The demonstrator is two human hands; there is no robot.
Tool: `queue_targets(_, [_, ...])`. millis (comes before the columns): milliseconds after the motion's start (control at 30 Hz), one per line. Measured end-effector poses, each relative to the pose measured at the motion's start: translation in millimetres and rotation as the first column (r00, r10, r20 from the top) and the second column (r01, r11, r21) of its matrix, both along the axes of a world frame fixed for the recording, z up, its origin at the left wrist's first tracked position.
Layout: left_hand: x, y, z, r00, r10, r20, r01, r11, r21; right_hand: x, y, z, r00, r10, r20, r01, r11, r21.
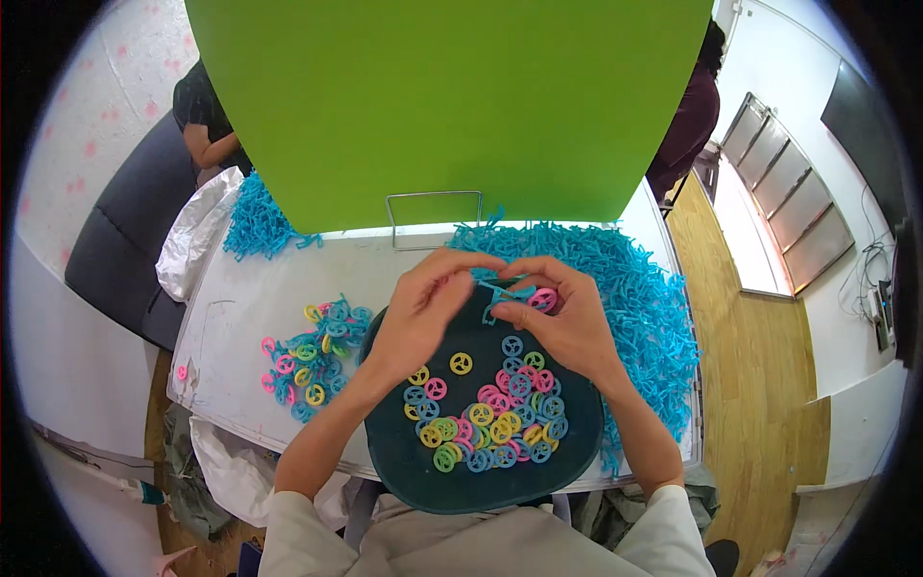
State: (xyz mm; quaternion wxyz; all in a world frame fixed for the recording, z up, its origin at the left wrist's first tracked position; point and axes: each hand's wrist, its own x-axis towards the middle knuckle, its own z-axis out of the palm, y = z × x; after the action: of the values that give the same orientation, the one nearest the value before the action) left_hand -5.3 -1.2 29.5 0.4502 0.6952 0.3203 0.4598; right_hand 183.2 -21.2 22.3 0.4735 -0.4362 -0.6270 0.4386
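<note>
Both hands meet above the far rim of a dark green basin (486, 489). My right hand (569, 322) is closed around a small pink plastic wheel (543, 300) and a thin blue branched plastic piece (510, 291). My left hand (423, 306) is closed at the other end of that blue piece; its fingertips partly hide what they pinch. Inside the basin lie many loose spoked wheels, among them a yellow wheel (461, 363) and a pink wheel (436, 388), with blue and green ones mixed in.
A large heap of blue plastic pieces (635, 308) covers the table's right side. Left of the basin is a pile of blue pieces with wheels (322, 356). A green panel (452, 115) stands behind a wire bracket (389, 216). Two people sit beyond the panel.
</note>
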Motion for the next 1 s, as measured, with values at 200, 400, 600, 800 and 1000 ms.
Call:
queue_targets(200, [3.9, 0.1, -13.1, 0.999, 0.045, -0.007, -0.045, 0.998, -0.035, -2.0, -1.6, 1.7, 0.998, 0.001, -0.058, -0.002, 1.000, -0.013])
queue_targets(400, [11.5, 1.2, -17.3, 0.977, 0.036, 0.211, -0.006, 0.991, -0.137, -5.9, -3.0, -4.1, 0.997, -0.067, -0.041, 0.064, 0.995, -0.078])
queue_targets(600, [11.4, -6.9, -13.5, 0.991, 0.132, 0.035, -0.127, 0.986, -0.106, -6.7, -0.4, -8.1, 0.988, -0.099, -0.119, 0.081, 0.986, -0.142])
queue_targets(800, [18.1, -6.9, -20.7, 0.946, 0.324, 0.032, -0.323, 0.922, 0.214, -9.9, -2.3, -1.6, 0.984, -0.073, -0.161, 0.059, 0.994, -0.089])
queue_targets(1000, [12.4, -9.3, -14.8, 0.944, 0.330, 0.007, -0.307, 0.871, 0.384, -7.3, -9.0, 5.4, 0.993, -0.113, -0.022, 0.113, 0.993, 0.024])
